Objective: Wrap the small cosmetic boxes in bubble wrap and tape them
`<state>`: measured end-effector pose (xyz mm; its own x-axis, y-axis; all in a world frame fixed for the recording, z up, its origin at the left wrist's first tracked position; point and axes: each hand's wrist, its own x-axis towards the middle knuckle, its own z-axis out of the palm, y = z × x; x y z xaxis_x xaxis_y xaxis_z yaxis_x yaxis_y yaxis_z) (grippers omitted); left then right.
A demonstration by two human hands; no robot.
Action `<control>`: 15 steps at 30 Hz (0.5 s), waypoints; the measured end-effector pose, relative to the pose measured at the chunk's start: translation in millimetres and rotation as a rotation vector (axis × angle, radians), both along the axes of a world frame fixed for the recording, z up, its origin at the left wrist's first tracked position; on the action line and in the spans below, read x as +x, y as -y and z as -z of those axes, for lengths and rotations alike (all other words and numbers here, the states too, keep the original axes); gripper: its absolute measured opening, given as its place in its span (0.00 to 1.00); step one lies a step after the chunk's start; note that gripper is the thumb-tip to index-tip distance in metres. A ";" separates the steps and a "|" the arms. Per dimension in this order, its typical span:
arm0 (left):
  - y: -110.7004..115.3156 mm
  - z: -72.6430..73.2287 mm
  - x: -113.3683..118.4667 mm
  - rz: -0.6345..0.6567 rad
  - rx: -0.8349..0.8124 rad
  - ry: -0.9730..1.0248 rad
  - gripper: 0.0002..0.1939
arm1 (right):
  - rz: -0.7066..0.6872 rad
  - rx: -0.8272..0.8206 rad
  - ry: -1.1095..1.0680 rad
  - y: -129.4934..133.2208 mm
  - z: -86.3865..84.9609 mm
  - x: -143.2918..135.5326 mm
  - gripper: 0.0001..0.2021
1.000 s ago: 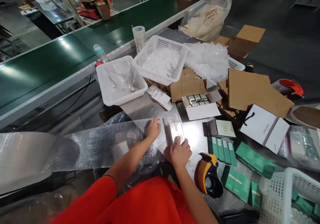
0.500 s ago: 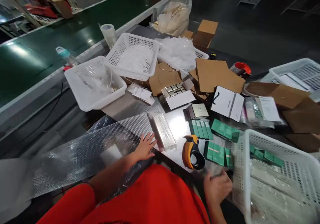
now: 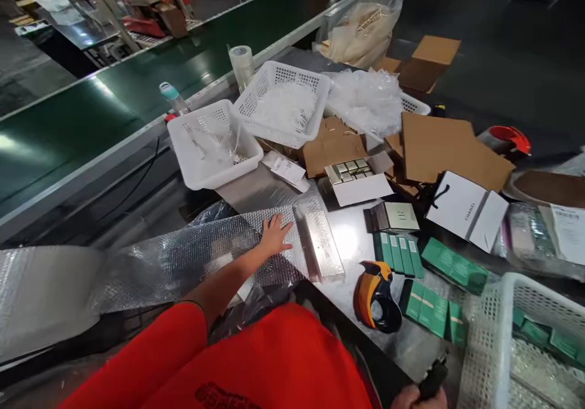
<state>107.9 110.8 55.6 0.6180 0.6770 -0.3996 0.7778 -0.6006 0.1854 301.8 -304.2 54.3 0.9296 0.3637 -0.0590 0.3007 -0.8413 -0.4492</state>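
My left hand [image 3: 275, 237] lies with fingers spread on a long sheet of bubble wrap [image 3: 173, 259]. Just right of it, a flat box wrapped in bubble wrap [image 3: 323, 244] rests on the metal tabletop. At the bottom right, my right hand [image 3: 418, 397] is closed around a small black tool [image 3: 433, 377] with a metal tip. Between the hands sits an orange and black tape dispenser [image 3: 377, 298]. Green boxes [image 3: 427, 306] stand beside the dispenser, with more green boxes [image 3: 398, 253] behind it.
A white basket [image 3: 507, 336] holds wrapped items at the right. Two white baskets [image 3: 214, 180] [image 3: 283, 135] stand at the back left. Behind them runs a green conveyor [image 3: 201, 61]. Cardboard [image 3: 448, 147] and a white paper bag [image 3: 457, 205] lie at the back right.
The view has turned left, shifting the scene rightward. My left hand stays spread on the bubble wrap, a little farther up it. My right hand has moved down, and the black tool now shows in it.
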 end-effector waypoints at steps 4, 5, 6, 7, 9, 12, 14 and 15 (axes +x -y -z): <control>-13.5 -2.4 -4.2 -0.046 -0.022 -0.036 0.53 | -0.278 0.146 -0.146 -87.9 -27.8 -39.1 0.30; -15.8 -3.2 -4.0 -0.065 -0.029 -0.052 0.56 | -0.403 0.174 -0.173 -123.9 -34.6 -48.7 0.29; -18.1 -4.0 -3.7 -0.084 -0.037 -0.069 0.58 | -0.505 0.166 -0.210 -161.9 -40.6 -58.2 0.28; -20.4 -4.6 -3.5 -0.096 -0.049 -0.082 0.60 | -0.571 0.102 -0.261 -199.8 -45.4 -67.4 0.26; -24.7 -5.0 -4.0 -0.097 -0.068 -0.085 0.62 | -0.671 -0.087 -0.312 -268.1 -50.6 -83.8 0.27; -29.8 -2.5 -6.9 -0.078 -0.085 -0.059 0.62 | -0.715 -0.324 -0.274 -335.8 -46.1 -99.1 0.29; -31.5 0.5 -8.8 -0.081 -0.083 -0.036 0.62 | -0.738 -0.392 -0.241 -357.7 -37.3 -102.5 0.29; -31.9 2.0 -9.4 -0.086 -0.083 -0.030 0.63 | -0.749 -0.412 -0.231 -364.0 -32.4 -102.6 0.29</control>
<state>98.5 142.7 53.6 0.5464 0.6907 -0.4737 0.8314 -0.5153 0.2077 199.2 59.8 86.7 0.4040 0.7807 -0.4767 0.7768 -0.5680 -0.2720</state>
